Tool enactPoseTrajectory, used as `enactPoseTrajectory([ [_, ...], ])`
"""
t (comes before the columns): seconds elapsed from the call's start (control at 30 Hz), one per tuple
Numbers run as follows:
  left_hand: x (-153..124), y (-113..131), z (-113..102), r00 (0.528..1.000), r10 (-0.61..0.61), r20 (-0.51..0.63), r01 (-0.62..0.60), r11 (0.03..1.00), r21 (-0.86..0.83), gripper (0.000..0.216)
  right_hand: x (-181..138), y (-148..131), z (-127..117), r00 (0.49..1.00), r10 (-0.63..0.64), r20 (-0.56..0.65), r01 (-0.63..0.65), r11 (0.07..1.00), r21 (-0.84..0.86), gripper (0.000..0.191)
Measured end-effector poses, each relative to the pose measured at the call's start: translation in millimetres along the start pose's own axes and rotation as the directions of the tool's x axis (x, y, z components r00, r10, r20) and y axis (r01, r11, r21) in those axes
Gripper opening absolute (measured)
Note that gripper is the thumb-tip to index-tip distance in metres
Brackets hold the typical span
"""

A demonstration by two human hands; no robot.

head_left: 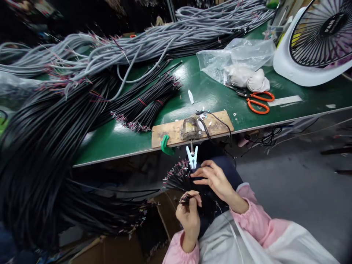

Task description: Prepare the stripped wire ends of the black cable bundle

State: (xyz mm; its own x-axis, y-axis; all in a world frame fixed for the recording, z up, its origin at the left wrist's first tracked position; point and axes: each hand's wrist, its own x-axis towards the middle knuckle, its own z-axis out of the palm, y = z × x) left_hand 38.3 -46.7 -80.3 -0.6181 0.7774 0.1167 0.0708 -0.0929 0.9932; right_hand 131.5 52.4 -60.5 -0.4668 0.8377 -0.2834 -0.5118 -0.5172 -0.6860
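Note:
My left hand (189, 216) is closed in a pinch on the end of a thin black cable (184, 198), held low over my lap. My right hand (216, 179) hovers just above it with fingers curled toward a fanned bunch of black cables (176, 178) with stripped coloured ends; whether it grips any is unclear. A light blue clip (193, 157) hangs just below a small motor (190, 128) mounted on a wooden board (167, 134), which is clamped to the green table's front edge (115, 141).
Big heaps of black cables (41, 154) and grey cables (154, 44) cover the table's left and back. Orange scissors (260, 101), a plastic bag (236, 62) and a white fan (316, 40) stand at the right. A cardboard box (162, 216) sits below my hands.

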Motion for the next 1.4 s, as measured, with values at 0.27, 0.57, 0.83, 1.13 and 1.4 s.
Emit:
enactPoseTrajectory([
  [0.27,16,26,-18,0.954,-0.233,0.189,0.230,0.973,0.037,0.030,-13,0,6,0.954,-0.089,0.285,0.199,0.902,-0.384,0.035],
  [0.57,22,39,-17,0.921,-0.262,0.288,0.228,0.963,0.147,0.043,-14,-19,13,0.895,-0.320,0.311,0.445,0.694,-0.565,0.015],
  [0.83,24,43,-13,0.925,-0.264,0.272,0.247,0.964,0.094,0.047,-16,-14,12,0.894,-0.313,0.320,0.446,0.694,-0.566,0.021],
  [1.13,24,39,-19,0.959,-0.094,0.267,0.045,0.982,0.183,0.028,-16,-15,11,0.911,-0.309,0.273,0.411,0.725,-0.552,0.033],
  [1.4,26,47,-17,0.948,-0.054,0.314,-0.007,0.982,0.188,0.032,-16,-14,11,0.903,-0.265,0.337,0.415,0.739,-0.532,0.020],
])
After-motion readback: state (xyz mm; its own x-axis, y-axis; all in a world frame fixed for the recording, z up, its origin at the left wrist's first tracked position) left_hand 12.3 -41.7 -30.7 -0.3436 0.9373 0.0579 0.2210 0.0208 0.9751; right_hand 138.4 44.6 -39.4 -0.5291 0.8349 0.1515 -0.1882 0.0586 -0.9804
